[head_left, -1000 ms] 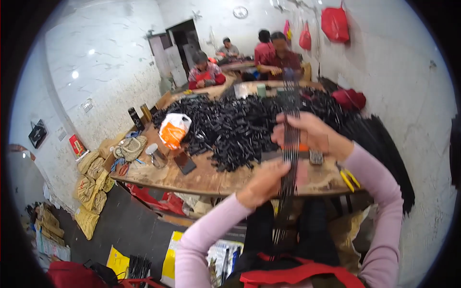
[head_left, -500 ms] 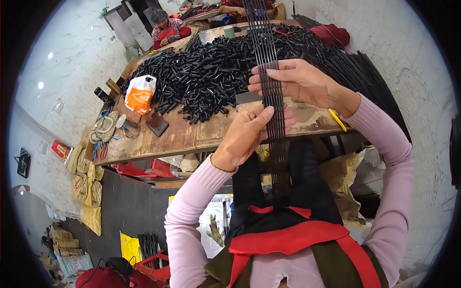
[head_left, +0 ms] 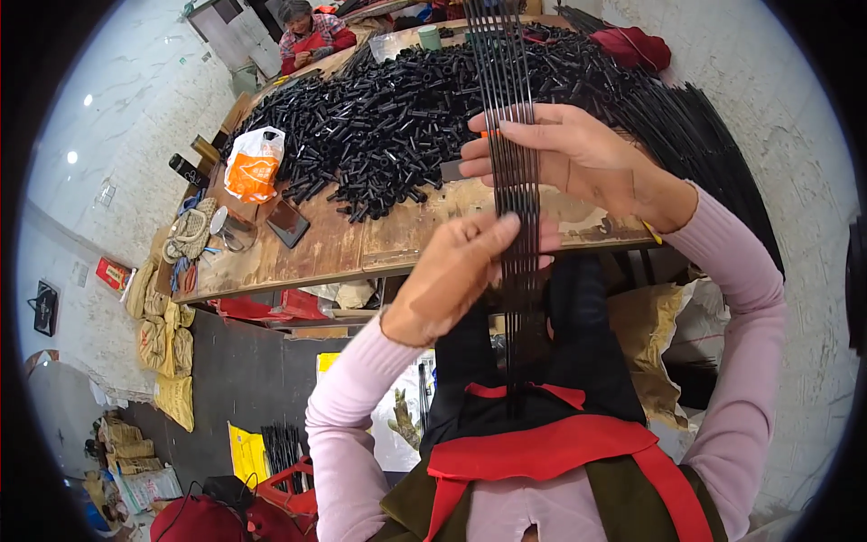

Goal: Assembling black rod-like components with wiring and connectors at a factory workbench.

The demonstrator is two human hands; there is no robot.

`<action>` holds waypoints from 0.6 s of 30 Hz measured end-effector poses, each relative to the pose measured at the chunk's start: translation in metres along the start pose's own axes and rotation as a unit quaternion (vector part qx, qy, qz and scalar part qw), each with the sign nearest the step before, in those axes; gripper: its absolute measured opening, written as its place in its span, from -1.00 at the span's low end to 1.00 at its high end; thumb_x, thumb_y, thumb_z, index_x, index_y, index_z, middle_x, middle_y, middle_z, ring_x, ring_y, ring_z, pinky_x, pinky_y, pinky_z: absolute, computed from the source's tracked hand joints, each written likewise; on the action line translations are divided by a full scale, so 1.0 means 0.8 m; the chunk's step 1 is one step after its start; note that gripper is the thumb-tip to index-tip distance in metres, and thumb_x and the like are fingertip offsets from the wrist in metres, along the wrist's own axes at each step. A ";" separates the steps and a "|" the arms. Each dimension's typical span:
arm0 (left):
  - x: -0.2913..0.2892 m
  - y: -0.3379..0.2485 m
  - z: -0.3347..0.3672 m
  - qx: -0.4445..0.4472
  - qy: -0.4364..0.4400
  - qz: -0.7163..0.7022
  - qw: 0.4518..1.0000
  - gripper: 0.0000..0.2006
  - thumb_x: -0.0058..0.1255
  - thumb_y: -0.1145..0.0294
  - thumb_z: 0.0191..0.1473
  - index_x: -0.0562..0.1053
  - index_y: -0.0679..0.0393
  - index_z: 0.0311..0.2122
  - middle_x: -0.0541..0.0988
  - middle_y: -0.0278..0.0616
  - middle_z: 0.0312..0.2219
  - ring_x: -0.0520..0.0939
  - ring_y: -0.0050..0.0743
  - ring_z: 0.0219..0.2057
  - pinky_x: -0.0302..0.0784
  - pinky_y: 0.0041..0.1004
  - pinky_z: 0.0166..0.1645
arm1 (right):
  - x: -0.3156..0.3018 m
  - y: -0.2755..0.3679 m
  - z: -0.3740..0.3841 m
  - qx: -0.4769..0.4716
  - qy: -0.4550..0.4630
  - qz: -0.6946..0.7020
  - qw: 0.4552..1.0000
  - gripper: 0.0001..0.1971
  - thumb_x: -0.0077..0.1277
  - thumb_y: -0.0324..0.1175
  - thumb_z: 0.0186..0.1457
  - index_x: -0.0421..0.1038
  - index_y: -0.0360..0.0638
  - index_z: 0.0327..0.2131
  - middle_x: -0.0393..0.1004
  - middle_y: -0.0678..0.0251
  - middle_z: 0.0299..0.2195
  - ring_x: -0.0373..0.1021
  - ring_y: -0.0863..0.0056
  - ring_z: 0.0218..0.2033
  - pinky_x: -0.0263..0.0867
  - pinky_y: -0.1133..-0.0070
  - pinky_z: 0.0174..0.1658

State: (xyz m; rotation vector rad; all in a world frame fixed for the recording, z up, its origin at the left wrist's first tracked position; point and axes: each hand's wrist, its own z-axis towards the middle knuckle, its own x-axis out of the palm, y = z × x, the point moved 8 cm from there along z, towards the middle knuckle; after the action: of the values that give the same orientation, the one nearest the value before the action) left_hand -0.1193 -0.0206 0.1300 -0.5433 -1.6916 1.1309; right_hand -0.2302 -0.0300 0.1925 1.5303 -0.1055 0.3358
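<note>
A flat row of long, thin black rods stands nearly upright before me, running from above the table edge down to my lap. My left hand grips the row low down, thumb across the front and fingers behind. Higher up, my right hand is closed around the same rods, its thumb in front and its fingers showing past their left side. Behind the rods lies a large heap of short black tubular pieces on the wooden table.
An orange and white plastic bag, a phone and a metal cup sit on the left of the table. More black rods lie at the right. Across the table sits another person. A red cloth bundle rests at the far right.
The rods have spread slightly apart at the top. My left hand sits a little lower on them, while my right hand has barely shifted. The whole view has moved slightly.
</note>
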 end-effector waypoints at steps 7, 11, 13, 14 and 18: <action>-0.011 0.005 -0.002 -0.010 0.005 -0.016 1.000 -0.57 -0.28 0.23 0.35 0.30 0.46 0.07 0.52 0.07 -0.06 0.58 -0.25 -0.02 0.52 -0.33 0.09 | 0.001 -0.013 0.009 0.007 0.038 0.005 0.999 -0.58 -0.11 -0.28 0.29 0.24 -0.40 0.09 0.42 0.02 0.00 0.39 0.25 0.06 0.30 0.38 0.17; -0.007 -0.005 0.000 0.017 -0.006 0.006 1.000 -0.58 -0.27 0.24 0.34 0.31 0.47 0.05 0.53 0.05 -0.07 0.58 -0.28 -0.03 0.53 -0.38 0.08 | 0.005 -0.007 0.008 0.004 0.041 0.000 0.999 -0.59 -0.12 -0.29 0.30 0.26 -0.44 0.07 0.42 0.01 -0.01 0.38 0.26 0.06 0.32 0.39 0.16; -0.007 -0.004 -0.001 0.014 -0.012 0.004 1.000 -0.59 -0.26 0.26 0.34 0.32 0.46 0.05 0.53 0.04 -0.08 0.59 -0.28 -0.04 0.53 -0.39 0.07 | 0.006 -0.009 0.008 0.009 0.039 -0.001 0.999 -0.60 -0.10 -0.31 0.29 0.26 -0.44 0.06 0.43 0.02 -0.02 0.40 0.27 0.05 0.33 0.40 0.15; -0.009 -0.005 0.001 0.016 -0.013 0.012 1.000 -0.60 -0.25 0.27 0.34 0.32 0.46 0.05 0.53 0.04 -0.08 0.59 -0.27 -0.04 0.53 -0.39 0.06 | 0.006 -0.011 0.009 0.015 0.038 -0.002 0.999 -0.61 -0.08 -0.32 0.28 0.27 -0.44 0.06 0.44 0.02 -0.03 0.41 0.28 0.04 0.34 0.41 0.14; -0.016 -0.020 0.026 0.031 -0.012 0.033 0.999 -0.62 -0.23 0.30 0.33 0.34 0.45 0.04 0.54 0.03 -0.07 0.60 -0.26 -0.06 0.54 -0.37 0.05 | -0.008 -0.001 0.022 -0.003 -0.002 -0.067 0.998 -0.62 -0.02 -0.34 0.25 0.31 -0.42 0.03 0.47 0.06 -0.05 0.44 0.31 0.00 0.37 0.43 0.11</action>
State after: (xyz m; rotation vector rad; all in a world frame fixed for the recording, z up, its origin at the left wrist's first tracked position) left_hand -0.1302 -0.0470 0.1364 -0.5522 -1.6639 1.2385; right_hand -0.2334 -0.0485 0.1910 1.5232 -0.0069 0.2244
